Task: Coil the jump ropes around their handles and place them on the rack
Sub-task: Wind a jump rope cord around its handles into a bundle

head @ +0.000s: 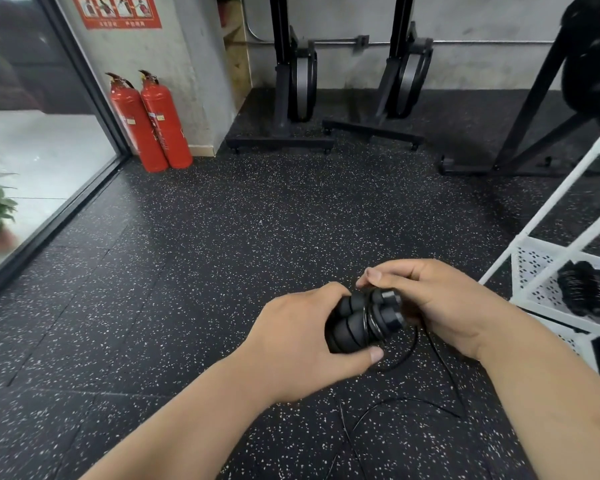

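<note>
Speckled floor [222, 237]; blk ribbed handles [357, 320] paired, cord [406, 351] loose.

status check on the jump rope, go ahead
Left hand grips both handles, right hand pinches the rope at their caps. Some turns on, rest trailing on the floor. White rack at right, nothing between.

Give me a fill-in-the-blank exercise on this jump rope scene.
The left hand grips ___ black handles held together.
The rope trails from the handles down to the ___.
The white rack stands on the person's ___ side.
The two fire extinguishers are ___.
Missing words: two; floor; right; red.
</note>
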`<state>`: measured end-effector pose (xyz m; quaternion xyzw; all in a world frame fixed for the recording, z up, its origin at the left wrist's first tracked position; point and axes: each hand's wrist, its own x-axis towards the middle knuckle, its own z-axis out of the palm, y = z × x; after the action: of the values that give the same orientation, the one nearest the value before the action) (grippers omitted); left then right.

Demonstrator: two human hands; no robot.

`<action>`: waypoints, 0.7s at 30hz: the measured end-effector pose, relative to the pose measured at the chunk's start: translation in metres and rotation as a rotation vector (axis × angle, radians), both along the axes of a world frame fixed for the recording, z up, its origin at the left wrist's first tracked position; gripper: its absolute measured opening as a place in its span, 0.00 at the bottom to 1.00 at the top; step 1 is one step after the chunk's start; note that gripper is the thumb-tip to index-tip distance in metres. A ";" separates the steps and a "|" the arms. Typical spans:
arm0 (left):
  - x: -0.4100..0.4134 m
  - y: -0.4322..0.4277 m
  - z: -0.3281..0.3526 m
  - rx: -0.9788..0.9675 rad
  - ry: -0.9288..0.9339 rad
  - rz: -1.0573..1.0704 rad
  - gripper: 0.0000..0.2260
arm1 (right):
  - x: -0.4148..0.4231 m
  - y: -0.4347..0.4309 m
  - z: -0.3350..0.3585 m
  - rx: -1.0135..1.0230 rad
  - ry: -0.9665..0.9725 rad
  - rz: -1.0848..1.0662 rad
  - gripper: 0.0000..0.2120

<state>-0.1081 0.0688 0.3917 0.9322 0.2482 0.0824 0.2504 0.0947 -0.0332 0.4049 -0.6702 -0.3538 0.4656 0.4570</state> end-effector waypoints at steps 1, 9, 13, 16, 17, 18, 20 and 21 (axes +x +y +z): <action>0.000 0.000 0.001 -0.071 0.000 0.013 0.22 | -0.001 0.000 -0.002 0.014 0.010 -0.006 0.16; 0.006 0.006 -0.004 -0.318 -0.071 0.307 0.14 | -0.038 0.016 -0.045 0.040 -0.124 -0.240 0.14; 0.006 0.019 -0.010 -0.092 0.030 0.454 0.15 | -0.065 0.021 -0.060 -0.033 -0.312 -0.198 0.15; 0.001 0.028 -0.014 0.185 0.128 0.473 0.20 | -0.086 0.018 -0.050 -0.030 -0.259 -0.105 0.13; 0.000 0.029 -0.015 0.240 0.147 0.458 0.20 | -0.092 0.017 -0.046 -0.028 -0.226 -0.096 0.15; 0.000 0.028 -0.017 0.274 0.150 0.443 0.21 | -0.096 0.016 -0.042 -0.025 -0.212 -0.098 0.19; 0.001 0.025 -0.021 0.306 0.120 0.418 0.20 | -0.098 0.017 -0.038 -0.014 -0.209 -0.162 0.23; 0.002 0.024 -0.022 0.307 0.102 0.407 0.20 | -0.098 0.019 -0.038 -0.009 -0.204 -0.208 0.24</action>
<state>-0.1062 0.0926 0.3701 0.8932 0.4273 0.1207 0.0712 -0.0033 -0.0146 0.3666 -0.7491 -0.3249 0.3471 0.4613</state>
